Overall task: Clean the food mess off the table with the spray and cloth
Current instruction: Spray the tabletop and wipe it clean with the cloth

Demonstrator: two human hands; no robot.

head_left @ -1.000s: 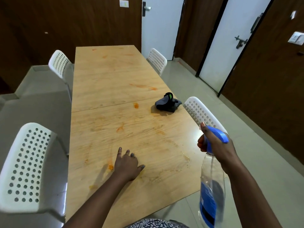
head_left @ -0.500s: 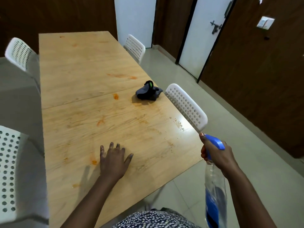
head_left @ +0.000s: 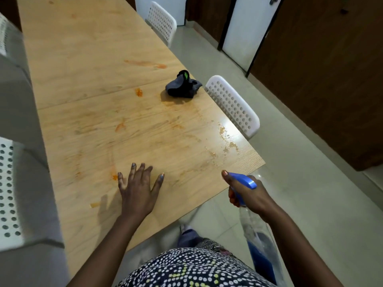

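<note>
The left hand [head_left: 138, 190] was laid flat and open on the desk [head_left: 87, 59] near its front edge. The spray bottle [head_left: 256, 226] was held tight by the right hand [head_left: 248, 195] off the desk's front right corner. The dark cloth [head_left: 183, 85] was bunched by the right edge, among orange stains [head_left: 138, 92].

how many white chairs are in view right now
4, all perforated white chairs: one at the table's far right, one at its near right, one at near left, one cropped at far left.
</note>
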